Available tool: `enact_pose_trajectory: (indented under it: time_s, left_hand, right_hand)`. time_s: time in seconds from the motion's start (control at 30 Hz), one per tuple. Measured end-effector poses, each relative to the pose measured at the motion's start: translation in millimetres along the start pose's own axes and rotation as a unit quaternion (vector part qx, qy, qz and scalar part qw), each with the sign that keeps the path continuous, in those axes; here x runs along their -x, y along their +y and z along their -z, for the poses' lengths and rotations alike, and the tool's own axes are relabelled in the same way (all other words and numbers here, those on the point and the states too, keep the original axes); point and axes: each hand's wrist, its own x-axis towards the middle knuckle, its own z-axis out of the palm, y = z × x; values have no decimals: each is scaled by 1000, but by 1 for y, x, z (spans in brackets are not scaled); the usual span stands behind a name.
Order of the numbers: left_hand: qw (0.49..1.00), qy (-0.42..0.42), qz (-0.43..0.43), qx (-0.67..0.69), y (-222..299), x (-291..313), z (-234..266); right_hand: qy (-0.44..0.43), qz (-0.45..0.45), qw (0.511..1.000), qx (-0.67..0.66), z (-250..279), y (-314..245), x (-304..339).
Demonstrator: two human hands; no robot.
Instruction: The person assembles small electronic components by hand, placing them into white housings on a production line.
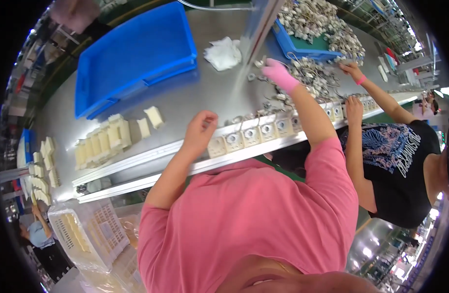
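Heaped small grey-white parts lie just right of the nearer pink-gloved right hand, grip unclear; the bare left hand half-curls, seemingly empty.

Square cream blocks with round grey centres line up nearside, running right; beyond, small grey-and-white parts lie loosely heaped.

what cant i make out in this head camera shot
Head view, right hand: blur and small size hide whether it grips a part.
Head view, row of square parts: the right forearm covers a stretch.
Head view, heap of parts at upper right: cut off by the top edge.
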Motion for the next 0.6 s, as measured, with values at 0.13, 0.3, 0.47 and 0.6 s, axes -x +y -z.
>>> enact_pose_trajectory:
  time_s: [0.13,0.3,0.47,0.6]
  left_hand:
    - [992,-41,38,111,8,-18,-4]
    - [966,-131,138,173,28,-34,-11]
    - [946,-135,186,231,12,-27,-8]
    - [951,-116,154,243,6,-18,9]
  right_hand:
    - [23,-42,976,-214,11,-72,46]
    - [-50,272,953,124,-61,-121,112]
    - [-128,155,975,93,-78,-151,138]
    - [-128,152,977,73,-88,-149,148]
